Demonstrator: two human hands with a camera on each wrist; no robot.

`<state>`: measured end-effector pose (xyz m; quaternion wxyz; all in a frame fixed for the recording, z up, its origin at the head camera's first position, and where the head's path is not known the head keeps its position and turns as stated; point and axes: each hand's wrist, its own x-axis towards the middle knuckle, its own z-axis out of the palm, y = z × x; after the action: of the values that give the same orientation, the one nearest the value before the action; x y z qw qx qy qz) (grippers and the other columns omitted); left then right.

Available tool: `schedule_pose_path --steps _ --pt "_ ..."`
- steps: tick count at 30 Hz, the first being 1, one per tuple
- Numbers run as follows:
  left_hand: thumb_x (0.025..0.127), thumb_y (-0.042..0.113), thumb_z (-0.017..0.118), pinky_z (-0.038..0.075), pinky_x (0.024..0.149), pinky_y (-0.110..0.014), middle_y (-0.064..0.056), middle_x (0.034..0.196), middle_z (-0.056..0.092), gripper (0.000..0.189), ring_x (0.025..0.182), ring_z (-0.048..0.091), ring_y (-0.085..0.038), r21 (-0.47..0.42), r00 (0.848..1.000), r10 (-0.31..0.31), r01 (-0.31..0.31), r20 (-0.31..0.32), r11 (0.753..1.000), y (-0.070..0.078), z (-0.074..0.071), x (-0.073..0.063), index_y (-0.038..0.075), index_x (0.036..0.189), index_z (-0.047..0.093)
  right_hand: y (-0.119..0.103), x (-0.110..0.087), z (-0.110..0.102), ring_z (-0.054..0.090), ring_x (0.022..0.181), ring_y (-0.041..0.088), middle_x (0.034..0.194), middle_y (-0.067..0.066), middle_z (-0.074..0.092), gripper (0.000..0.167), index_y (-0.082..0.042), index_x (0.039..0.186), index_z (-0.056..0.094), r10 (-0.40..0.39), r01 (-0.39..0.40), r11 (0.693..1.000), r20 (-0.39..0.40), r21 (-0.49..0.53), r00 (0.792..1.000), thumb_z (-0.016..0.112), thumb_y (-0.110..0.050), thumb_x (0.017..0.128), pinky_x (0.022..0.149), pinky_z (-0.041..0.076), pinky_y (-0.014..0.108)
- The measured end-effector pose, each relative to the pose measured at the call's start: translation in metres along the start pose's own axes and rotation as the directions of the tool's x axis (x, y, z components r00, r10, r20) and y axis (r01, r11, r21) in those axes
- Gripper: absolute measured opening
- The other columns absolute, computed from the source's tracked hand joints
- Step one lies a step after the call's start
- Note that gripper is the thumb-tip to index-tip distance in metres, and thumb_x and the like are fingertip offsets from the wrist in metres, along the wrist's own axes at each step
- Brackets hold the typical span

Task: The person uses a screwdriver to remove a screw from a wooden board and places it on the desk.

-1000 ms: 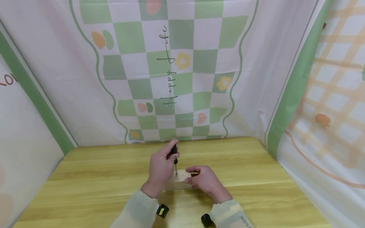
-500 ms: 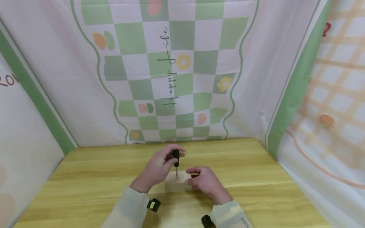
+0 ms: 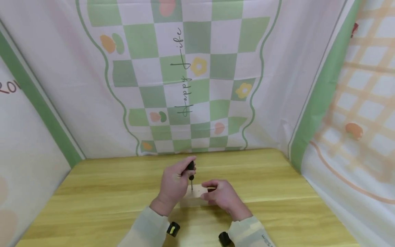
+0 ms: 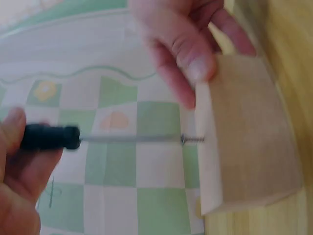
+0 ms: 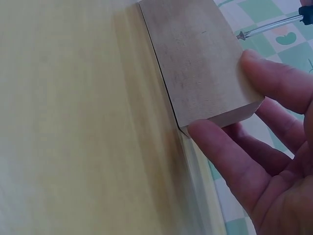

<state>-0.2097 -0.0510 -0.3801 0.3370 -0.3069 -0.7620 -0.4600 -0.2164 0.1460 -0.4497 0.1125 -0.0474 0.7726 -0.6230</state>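
Observation:
My left hand point(image 3: 174, 183) grips the black handle of a screwdriver point(image 4: 51, 137), held upright over a pale wooden block point(image 4: 254, 132). In the left wrist view the screwdriver's tip meets the head of a screw point(image 4: 191, 139), whose threaded end enters the block's top face; part of the thread shows above the wood. My right hand point(image 3: 223, 196) holds the block's right end, thumb and fingers around its corners, as the right wrist view also shows. The block point(image 5: 200, 63) rests on the wood-grain table.
The wood-grain table point(image 3: 108, 192) spreads around both hands. Behind it hangs a green-and-white checked cloth point(image 3: 197, 85), with printed cloths point(image 3: 348, 103) at the sides. Black wrist cameras point(image 3: 174, 229) sit below each wrist.
My left hand loosened and swung left around the screwdriver handle half a second ago, then closed round it and turned back. The right hand and block have stayed in place.

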Motion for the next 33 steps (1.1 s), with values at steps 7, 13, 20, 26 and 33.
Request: schedule_pose_path --steps 7,13,20,26,33 --pt "0.078 -0.001 0.082 0.059 0.073 -0.03 -0.006 0.097 0.074 0.042 0.082 0.071 -0.017 -0.034 1.0 0.018 -0.019 -0.006 0.999 0.0 0.003 -0.001 0.005 0.118 0.074 0.003 0.0 0.0 0.063 0.099 0.025 0.117 0.013 0.066 0.044 -0.002 0.116 0.072 -0.012 0.012 1.0 0.002 0.002 1.0 0.088 -0.011 0.076 0.071 0.059 0.04" --pt "0.093 -0.001 0.067 0.055 0.085 -0.034 -0.003 0.116 0.068 0.04 0.104 0.065 -0.017 -0.284 0.927 -0.171 0.271 0.333 0.92 -0.008 -0.02 0.009 0.014 0.129 0.068 0.003 -0.002 0.001 0.064 0.1 0.026 0.118 0.013 0.065 0.044 -0.002 0.116 0.072 -0.012 0.012 1.0 0.004 -0.002 1.0 0.087 -0.011 0.076 0.072 0.059 0.039" --pt "0.099 -0.006 0.054 0.053 0.092 -0.038 -0.007 0.119 0.066 0.037 0.11 0.064 -0.024 -0.388 0.836 -0.166 0.407 0.523 0.827 -0.011 -0.029 0.016 0.011 0.131 0.062 0.003 -0.003 -0.002 0.06 0.108 0.029 0.122 0.014 0.064 0.043 -0.003 0.117 0.072 -0.004 0.004 1.0 -0.003 -0.005 1.0 0.087 -0.012 0.078 0.073 0.059 0.038" --pt "0.095 -0.012 0.057 0.054 0.089 -0.034 -0.01 0.115 0.068 0.046 0.105 0.066 -0.024 -0.354 0.866 -0.18 0.37 0.467 0.859 -0.01 -0.025 0.014 0.009 0.136 0.063 0.005 -0.002 -0.003 0.063 0.101 0.027 0.12 0.015 0.064 0.044 -0.001 0.117 0.071 -0.011 0.011 1.0 0.008 0.013 1.0 0.087 -0.01 0.077 0.074 0.059 0.039" --pt "0.09 -0.009 0.066 0.057 0.083 -0.033 -0.01 0.106 0.071 0.037 0.093 0.071 -0.022 -0.331 0.93 -0.179 0.287 0.321 0.899 -0.004 -0.016 0.01 0.004 0.123 0.071 0.005 -0.003 -0.003 0.062 0.103 0.028 0.121 0.015 0.064 0.044 0.0 0.118 0.071 -0.016 0.016 1.0 0.018 0.024 1.0 0.086 -0.01 0.078 0.074 0.059 0.041"
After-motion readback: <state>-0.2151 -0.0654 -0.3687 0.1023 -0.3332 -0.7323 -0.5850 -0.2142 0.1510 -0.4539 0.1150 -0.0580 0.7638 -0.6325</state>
